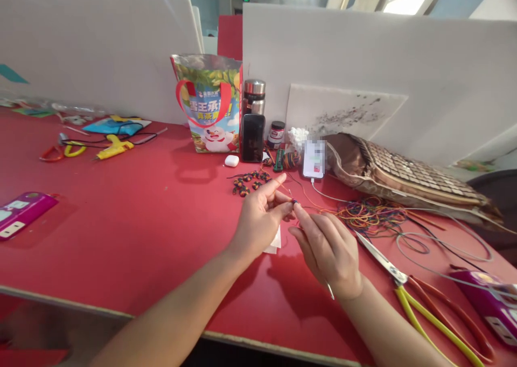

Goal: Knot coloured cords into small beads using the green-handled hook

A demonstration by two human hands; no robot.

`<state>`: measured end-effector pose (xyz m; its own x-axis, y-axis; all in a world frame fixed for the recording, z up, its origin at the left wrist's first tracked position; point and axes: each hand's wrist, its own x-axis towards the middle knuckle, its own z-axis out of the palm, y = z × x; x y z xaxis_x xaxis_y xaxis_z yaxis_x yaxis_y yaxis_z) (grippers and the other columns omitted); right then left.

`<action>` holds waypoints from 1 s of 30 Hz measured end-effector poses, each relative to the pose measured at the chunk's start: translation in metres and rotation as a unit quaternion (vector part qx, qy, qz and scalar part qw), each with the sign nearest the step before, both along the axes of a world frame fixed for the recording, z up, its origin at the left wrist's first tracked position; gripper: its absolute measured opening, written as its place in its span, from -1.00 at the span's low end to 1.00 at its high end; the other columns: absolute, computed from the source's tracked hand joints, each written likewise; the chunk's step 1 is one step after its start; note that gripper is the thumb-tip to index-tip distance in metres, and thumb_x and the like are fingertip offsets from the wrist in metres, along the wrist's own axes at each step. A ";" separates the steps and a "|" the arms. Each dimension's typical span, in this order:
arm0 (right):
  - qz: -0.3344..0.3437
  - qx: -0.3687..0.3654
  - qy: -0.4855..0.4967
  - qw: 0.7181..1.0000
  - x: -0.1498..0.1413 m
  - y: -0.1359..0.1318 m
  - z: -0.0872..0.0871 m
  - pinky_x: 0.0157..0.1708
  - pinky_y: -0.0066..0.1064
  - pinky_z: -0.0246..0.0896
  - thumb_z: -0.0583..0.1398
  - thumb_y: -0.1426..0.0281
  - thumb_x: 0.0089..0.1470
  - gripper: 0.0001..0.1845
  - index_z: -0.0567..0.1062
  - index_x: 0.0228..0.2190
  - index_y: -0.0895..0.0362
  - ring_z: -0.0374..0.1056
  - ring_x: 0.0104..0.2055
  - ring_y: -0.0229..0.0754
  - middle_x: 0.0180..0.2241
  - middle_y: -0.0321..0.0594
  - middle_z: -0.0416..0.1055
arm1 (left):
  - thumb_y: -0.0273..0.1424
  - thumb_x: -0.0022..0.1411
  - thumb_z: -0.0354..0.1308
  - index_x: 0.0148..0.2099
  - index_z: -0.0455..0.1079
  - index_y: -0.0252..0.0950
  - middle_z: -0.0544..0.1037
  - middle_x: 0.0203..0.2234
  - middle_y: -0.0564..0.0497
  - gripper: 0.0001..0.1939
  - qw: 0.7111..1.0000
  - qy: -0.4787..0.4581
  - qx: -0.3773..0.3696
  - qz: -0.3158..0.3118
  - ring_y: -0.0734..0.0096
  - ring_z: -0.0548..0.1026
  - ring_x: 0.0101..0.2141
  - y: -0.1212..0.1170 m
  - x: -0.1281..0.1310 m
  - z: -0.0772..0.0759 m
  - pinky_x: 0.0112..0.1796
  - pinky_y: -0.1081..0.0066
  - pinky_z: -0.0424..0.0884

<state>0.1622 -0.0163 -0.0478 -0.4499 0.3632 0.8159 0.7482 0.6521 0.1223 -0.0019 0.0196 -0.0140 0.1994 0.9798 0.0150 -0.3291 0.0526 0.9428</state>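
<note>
- Pinching a small knotted piece near the centre of the head view, the left hand closes thumb and finger on it.
- The right hand touches this piece with a fingertip and holds a thin tool under curled fingers.
- Braided pieces, seemingly finished, lie on the bench, upper centre.
- The held piece looks only begun; loose cords, right of centre, seem unworked.

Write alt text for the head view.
Left hand pinches coloured cord over a red table; right hand touches it, holding a thin rod. Scissors and tangled cord lie to the right; a bag, flask, black phone and lit phone are behind.
</note>
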 end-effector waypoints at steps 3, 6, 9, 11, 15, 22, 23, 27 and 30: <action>0.006 -0.013 0.017 1.000 -0.002 -0.004 0.004 -0.37 -0.26 0.41 0.24 0.53 0.39 -0.39 0.30 0.39 0.23 0.48 -0.38 -0.07 -0.33 -0.10 0.61 | -0.52 0.25 0.30 0.41 0.43 -0.36 0.58 -0.42 0.10 -0.33 0.996 0.053 0.068 0.007 0.47 0.54 -0.39 -0.001 -0.001 -0.003 -0.22 0.40 0.50; 0.023 -0.024 0.036 0.999 -0.001 -0.007 0.008 -0.37 -0.26 0.44 0.24 0.56 0.36 -0.56 0.45 0.23 0.27 0.48 -0.37 -0.07 -0.33 -0.06 0.61 | -0.53 0.27 0.23 0.42 0.43 -0.33 0.58 -0.39 0.09 -0.34 0.986 0.109 0.126 0.012 0.47 0.54 -0.37 -0.003 -0.002 -0.004 -0.20 0.42 0.50; 0.041 -0.017 0.038 0.998 0.000 -0.010 0.012 -0.41 -0.25 0.43 0.26 0.59 0.34 -0.62 0.49 0.15 0.28 0.44 -0.40 -0.08 -0.34 -0.04 0.62 | -0.52 0.30 0.20 0.44 0.40 -0.34 0.59 -0.37 0.08 -0.33 0.976 0.153 0.156 0.023 0.46 0.54 -0.35 -0.003 -0.004 -0.004 -0.19 0.43 0.49; 0.050 -0.018 0.040 0.998 0.001 -0.010 0.014 -0.44 -0.26 0.42 0.26 0.59 0.34 -0.64 0.50 0.14 0.27 0.44 -0.43 -0.10 -0.34 -0.05 0.63 | -0.52 0.31 0.19 0.45 0.40 -0.34 0.58 -0.38 0.08 -0.34 0.972 0.168 0.163 0.029 0.47 0.53 -0.35 -0.002 -0.005 -0.004 -0.17 0.43 0.49; 0.061 -0.052 0.068 0.994 0.006 -0.011 0.018 -0.43 -0.26 0.46 0.25 0.58 0.34 -0.68 0.52 0.10 0.18 0.48 -0.44 -0.11 -0.34 -0.10 0.64 | -0.52 0.31 0.18 0.44 0.41 -0.32 0.58 -0.39 0.09 -0.35 0.967 0.187 0.171 0.027 0.45 0.53 -0.35 0.000 -0.007 -0.005 -0.13 0.42 0.49; 0.065 -0.079 0.098 0.990 0.012 -0.011 0.025 -0.47 -0.34 0.43 0.26 0.62 0.27 -0.72 0.58 -0.04 0.13 0.51 -0.48 -0.16 -0.39 -0.17 0.64 | -0.52 0.32 0.14 0.44 0.41 -0.31 0.57 -0.37 0.05 -0.35 0.943 0.250 0.219 0.019 0.39 0.50 -0.30 0.001 -0.007 -0.008 -0.08 0.38 0.46; 0.064 -0.084 0.103 0.989 0.012 -0.011 0.025 -0.48 -0.35 0.43 0.25 0.62 0.26 -0.73 0.59 -0.06 0.12 0.51 -0.48 -0.16 -0.40 -0.18 0.63 | -0.52 0.32 0.13 0.44 0.42 -0.27 0.57 -0.37 0.05 -0.35 0.938 0.259 0.231 0.020 0.38 0.49 -0.30 0.001 -0.007 -0.008 -0.09 0.38 0.46; 0.075 -0.110 0.136 0.982 0.011 -0.012 0.029 -0.46 -0.39 0.42 0.26 0.61 0.25 -0.78 0.62 -0.14 0.12 0.52 -0.49 -0.18 -0.44 -0.21 0.60 | -0.55 0.32 0.10 0.39 0.49 -0.19 0.59 -0.34 0.02 -0.37 0.920 0.283 0.270 0.014 0.35 0.47 -0.31 0.000 -0.008 -0.007 -0.15 0.37 0.45; 0.085 -0.160 0.191 0.965 0.013 -0.013 0.031 -0.50 -0.41 0.36 0.26 0.58 0.27 -0.83 0.64 -0.21 0.13 0.47 -0.51 -0.22 -0.48 -0.24 0.56 | -0.57 0.32 0.08 0.37 0.51 -0.22 0.63 -0.27 -0.02 -0.39 0.908 0.297 0.295 0.003 0.35 0.46 -0.31 0.000 -0.009 -0.006 -0.17 0.37 0.44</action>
<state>0.1753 -0.0293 -0.0166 -0.2127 0.5710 0.7929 0.5783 0.7277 -0.3689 -0.0106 0.0198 -0.0198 0.3396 0.8370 0.4291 0.2480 -0.5198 0.8175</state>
